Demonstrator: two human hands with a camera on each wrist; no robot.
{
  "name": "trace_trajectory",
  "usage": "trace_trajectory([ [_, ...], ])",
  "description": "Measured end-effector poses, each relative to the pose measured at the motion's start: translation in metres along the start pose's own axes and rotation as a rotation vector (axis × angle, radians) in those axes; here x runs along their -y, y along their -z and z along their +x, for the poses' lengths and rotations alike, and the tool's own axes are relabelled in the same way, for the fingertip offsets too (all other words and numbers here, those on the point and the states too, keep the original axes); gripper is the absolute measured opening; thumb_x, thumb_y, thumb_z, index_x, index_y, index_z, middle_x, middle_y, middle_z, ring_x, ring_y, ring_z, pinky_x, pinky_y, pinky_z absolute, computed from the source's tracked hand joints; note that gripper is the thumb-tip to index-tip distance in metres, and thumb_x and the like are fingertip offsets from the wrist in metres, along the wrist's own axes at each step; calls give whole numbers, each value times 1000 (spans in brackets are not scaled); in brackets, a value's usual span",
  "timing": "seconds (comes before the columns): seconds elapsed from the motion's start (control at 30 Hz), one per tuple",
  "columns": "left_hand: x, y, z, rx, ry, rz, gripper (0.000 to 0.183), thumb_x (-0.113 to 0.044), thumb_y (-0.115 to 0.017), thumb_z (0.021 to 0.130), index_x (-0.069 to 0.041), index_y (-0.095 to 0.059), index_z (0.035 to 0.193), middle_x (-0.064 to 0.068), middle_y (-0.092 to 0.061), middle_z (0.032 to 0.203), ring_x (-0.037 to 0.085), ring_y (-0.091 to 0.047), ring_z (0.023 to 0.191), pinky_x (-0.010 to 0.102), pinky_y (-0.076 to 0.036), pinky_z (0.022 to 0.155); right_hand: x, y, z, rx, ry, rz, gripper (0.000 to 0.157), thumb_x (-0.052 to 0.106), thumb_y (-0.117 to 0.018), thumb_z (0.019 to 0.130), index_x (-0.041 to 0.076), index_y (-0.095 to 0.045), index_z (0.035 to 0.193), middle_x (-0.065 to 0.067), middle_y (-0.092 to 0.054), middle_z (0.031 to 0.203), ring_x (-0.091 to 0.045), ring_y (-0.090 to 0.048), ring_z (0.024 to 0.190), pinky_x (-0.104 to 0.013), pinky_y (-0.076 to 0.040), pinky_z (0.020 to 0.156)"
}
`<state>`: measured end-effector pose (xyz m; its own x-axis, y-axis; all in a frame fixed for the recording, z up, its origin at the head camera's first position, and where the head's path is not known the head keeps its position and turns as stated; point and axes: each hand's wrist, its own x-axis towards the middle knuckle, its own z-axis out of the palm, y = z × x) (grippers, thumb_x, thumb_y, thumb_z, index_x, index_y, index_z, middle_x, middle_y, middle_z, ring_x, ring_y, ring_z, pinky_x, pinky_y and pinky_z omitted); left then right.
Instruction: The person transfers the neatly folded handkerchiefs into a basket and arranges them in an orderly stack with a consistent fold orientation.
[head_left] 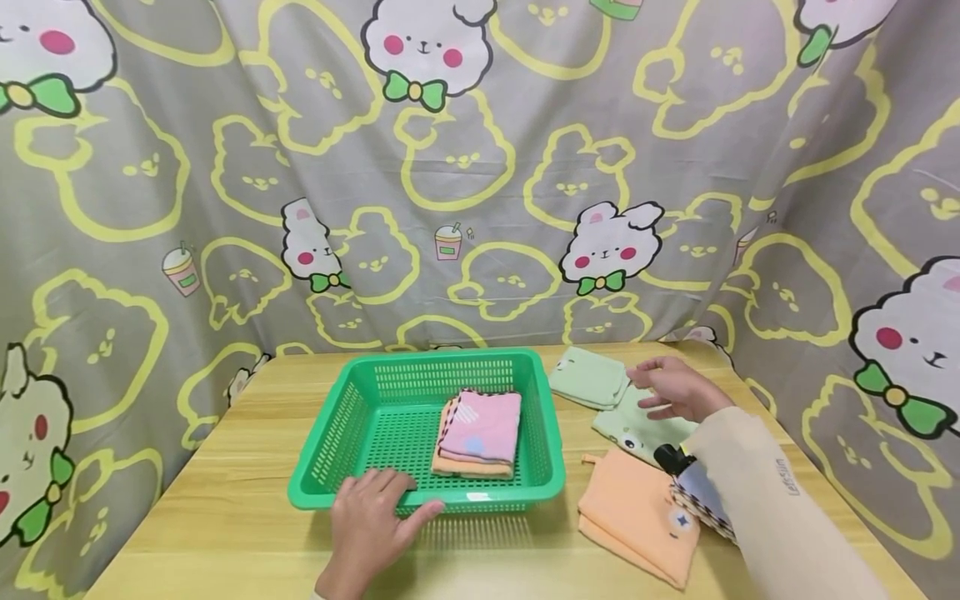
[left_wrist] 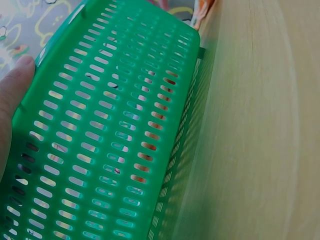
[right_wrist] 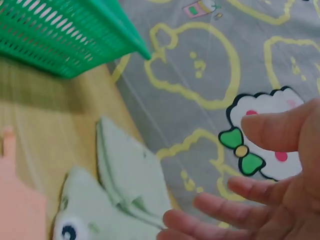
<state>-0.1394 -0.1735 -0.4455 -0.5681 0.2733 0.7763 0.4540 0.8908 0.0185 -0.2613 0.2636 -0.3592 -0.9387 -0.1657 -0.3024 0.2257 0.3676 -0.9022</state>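
The basket's near rim is gripped at its left part by the left hand [head_left: 372, 512], fingers hooked over the edge and thumb laid along the outer side. Inside the green basket [head_left: 450, 381], toward its right side, a folded pink cloth [head_left: 483, 425] is stacked on an orange one [head_left: 472, 468]. To the right of the basket, a folded pale green cloth [head_left: 585, 379] is placed at the back, a second green cloth [head_left: 630, 421] just in front of it and an orange cloth [head_left: 630, 508] nearer. Above the green cloths the right hand [head_left: 678, 389] is held palm inward, fingers loosely spread and nothing grasped. A bluish cloth [head_left: 701, 487] is partly covered by the right sleeve [head_left: 772, 500]. Everything is set on a wood-grain table [head_left: 225, 467], which is enclosed by a grey curtain [head_left: 420, 183] printed with white rabbits and yellow outlines.
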Motion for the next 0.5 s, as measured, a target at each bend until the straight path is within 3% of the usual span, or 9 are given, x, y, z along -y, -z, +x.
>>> trace_trajectory([
  [0.13,0,0,0,0,-1,2,62,-75,-45,86,-20,-67,72,-5,-67,73,17,-63,67,32,-39,57,-11,2,-5,42,-58,-20,69,31,-48,102,-11,-12,144,-39,-22,143,-44,-55,108,-47,-52,81],
  [0.5,0,2,0,-5,-5,8,63,-76,-42,87,-20,-67,73,-5,-67,73,17,-63,67,31,-39,57,-37,-13,-5,99,-164,-15,83,32,-53,100,-7,1,150,-40,-1,148,-35,-62,75,-42,-56,66],
])
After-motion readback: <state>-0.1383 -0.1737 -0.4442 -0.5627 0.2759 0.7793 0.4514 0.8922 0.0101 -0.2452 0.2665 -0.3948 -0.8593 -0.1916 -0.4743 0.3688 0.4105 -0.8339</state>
